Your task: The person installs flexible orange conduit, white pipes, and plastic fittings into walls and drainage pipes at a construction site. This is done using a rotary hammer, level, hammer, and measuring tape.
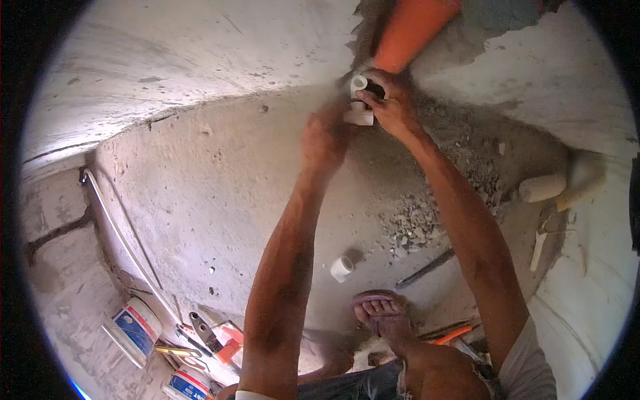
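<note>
Near the foot of the wall, both hands are together at white plastic pipe fittings. My right hand (398, 105) is closed, thumb and fingers around a white elbow fitting (359, 83) whose round mouth faces me. Just below it is a second white piece, a short tee-like fitting (361, 118). My left hand (327, 137) is curled closed against that piece's left end; its fingers are partly blurred. Whether the two pieces are joined is hard to make out. An orange pipe (417, 33) comes down the broken wall just behind my right hand.
A loose white fitting (342, 268) lies on the floor near my sandalled foot (380, 312). Rubble (417, 223) and a dark rod (425, 268) are at the right. Tools (205, 333), labelled buckets (135, 327) and a long white pipe (130, 243) are at the left.
</note>
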The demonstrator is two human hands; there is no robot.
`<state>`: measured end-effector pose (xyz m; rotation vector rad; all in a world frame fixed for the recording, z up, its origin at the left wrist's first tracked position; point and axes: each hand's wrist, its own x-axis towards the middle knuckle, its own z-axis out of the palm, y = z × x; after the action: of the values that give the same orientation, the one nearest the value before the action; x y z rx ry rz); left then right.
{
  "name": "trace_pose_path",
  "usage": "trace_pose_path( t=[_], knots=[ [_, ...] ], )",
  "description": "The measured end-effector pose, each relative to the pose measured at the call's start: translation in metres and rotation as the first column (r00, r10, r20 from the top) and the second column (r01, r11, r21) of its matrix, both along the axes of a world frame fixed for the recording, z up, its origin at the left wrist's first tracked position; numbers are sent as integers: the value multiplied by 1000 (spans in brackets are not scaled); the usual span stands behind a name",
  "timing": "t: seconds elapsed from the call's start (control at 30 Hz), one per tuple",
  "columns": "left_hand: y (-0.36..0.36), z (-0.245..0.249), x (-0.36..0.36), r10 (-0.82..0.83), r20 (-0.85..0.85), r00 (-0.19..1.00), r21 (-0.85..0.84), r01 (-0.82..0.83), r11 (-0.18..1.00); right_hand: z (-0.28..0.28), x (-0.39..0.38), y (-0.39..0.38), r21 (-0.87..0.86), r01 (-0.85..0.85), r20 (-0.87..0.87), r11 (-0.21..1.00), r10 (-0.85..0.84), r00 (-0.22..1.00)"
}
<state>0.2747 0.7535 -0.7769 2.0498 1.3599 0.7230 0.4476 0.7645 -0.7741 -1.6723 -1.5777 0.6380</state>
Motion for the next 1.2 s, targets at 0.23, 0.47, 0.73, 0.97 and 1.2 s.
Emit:
trace_pose_path(
  t=[0.23, 0.47, 0.73, 0.97, 1.2],
  knots=[
    [6, 11, 1, -18, 65, 998, -62, 22, 998, -5, -6, -1, 84, 62, 2, 994, -63, 998],
    [8, 7, 5, 2, -5, 1000, 26, -1, 1000, 0, -3, 6, 92, 8, 155, 996, -22, 988],
    [16, 13, 3, -28, -38, 999, -43, 27, 999, 10, -4, 6, 32, -30, 181, 999, 24, 983],
    [15, -2, 6, -23, -62, 998, 9, 24, 1000, 15, 2, -19, 68, 41, 245, 997, -57, 968],
    [20, -3, 4, -81, -124, 989, 73, 90, 993, 0, 5, -22, 86, 69, 158, 994, -82, 984]
  ],
)
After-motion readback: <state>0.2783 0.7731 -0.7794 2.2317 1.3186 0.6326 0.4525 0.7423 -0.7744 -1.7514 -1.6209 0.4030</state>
